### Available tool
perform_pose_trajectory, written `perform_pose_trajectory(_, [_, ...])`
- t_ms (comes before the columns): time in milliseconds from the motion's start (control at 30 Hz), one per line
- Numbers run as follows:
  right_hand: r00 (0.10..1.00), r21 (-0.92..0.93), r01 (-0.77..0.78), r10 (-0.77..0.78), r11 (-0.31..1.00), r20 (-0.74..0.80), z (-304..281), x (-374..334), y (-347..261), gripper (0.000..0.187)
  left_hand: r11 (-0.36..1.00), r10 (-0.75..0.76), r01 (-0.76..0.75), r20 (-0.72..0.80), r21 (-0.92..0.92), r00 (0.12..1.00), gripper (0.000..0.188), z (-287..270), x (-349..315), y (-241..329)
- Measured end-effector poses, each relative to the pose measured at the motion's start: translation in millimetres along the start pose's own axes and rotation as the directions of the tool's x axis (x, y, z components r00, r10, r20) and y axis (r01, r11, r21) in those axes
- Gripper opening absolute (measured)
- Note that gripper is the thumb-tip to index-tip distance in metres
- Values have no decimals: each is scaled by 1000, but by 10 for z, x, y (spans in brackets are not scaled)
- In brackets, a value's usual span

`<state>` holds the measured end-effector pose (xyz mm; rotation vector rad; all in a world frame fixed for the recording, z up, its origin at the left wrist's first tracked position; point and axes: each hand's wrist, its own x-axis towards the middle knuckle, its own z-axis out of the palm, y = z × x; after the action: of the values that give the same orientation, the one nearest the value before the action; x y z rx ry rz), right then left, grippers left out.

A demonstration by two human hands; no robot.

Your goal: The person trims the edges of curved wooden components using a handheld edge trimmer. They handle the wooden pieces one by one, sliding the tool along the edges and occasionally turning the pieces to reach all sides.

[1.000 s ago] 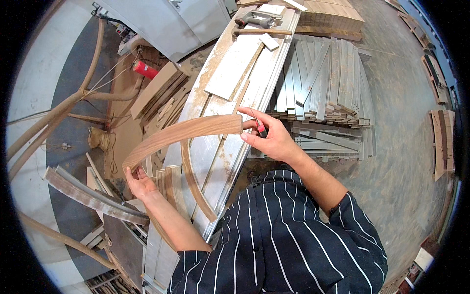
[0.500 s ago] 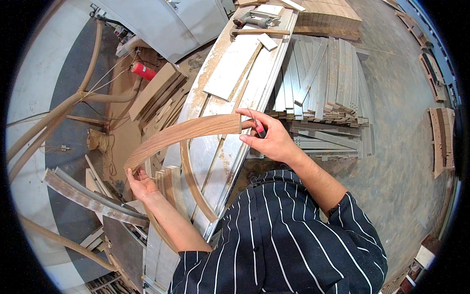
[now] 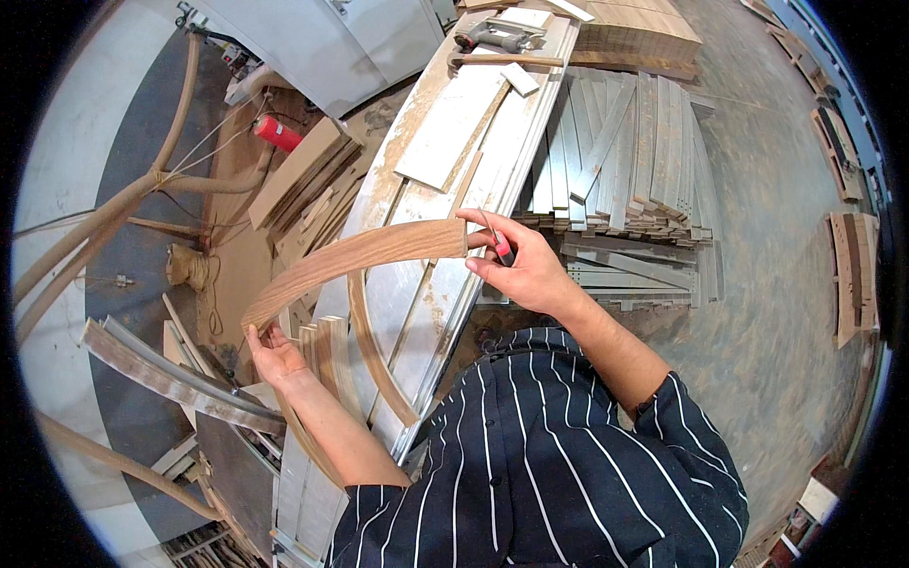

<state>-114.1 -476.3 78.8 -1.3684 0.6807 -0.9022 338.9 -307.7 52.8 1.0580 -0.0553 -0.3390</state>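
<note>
A curved wooden piece [image 3: 355, 254] is held up above the metal table, arching between my hands. My left hand [image 3: 276, 355] grips its lower left end, the fingers reaching under and behind it. At the right end, my right hand [image 3: 519, 265] pinches it between thumb and fingers. That same hand also keeps a thin tool with a red and black handle [image 3: 503, 248] in its fingers; its exact kind is unclear. Beneath, a second curved wooden strip [image 3: 369, 355] lies on the metal table [image 3: 417, 312]. Several upright wooden pieces [image 3: 331, 341] stand beside my left forearm.
A white board [image 3: 450, 133] and a power tool [image 3: 497, 40] lie farther up the sawdust-covered table. Stacked slats [image 3: 630, 142] stand to the right. Hoses [image 3: 114, 213], a red cylinder [image 3: 276, 133] and curved profiles [image 3: 180, 383] occupy the left side.
</note>
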Motion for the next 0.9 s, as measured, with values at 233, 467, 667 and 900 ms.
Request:
perform_pose_trajectory(233, [999,-5,-42,42,999,12,-4,3,36,67,1000,-4,4,6,-14,1000,30,-87,43,-8])
perform_pose_trajectory(467, [999,-20,-38,38,999,20,-16,20,44,68,1000,-1,1,2,-10,1000,32,-87,38,-4])
perform_pose_trajectory(667, [999,-62,-37,39,997,27,-29,29,-16,69,1000,4,-4,6,-9,1000,30,-53,2,-3])
perform_pose_trajectory(900, [1000,-23,1,-1,1000,2,-29,50,47,65,1000,-5,5,-19,-16,1000,30,-39,10,-10])
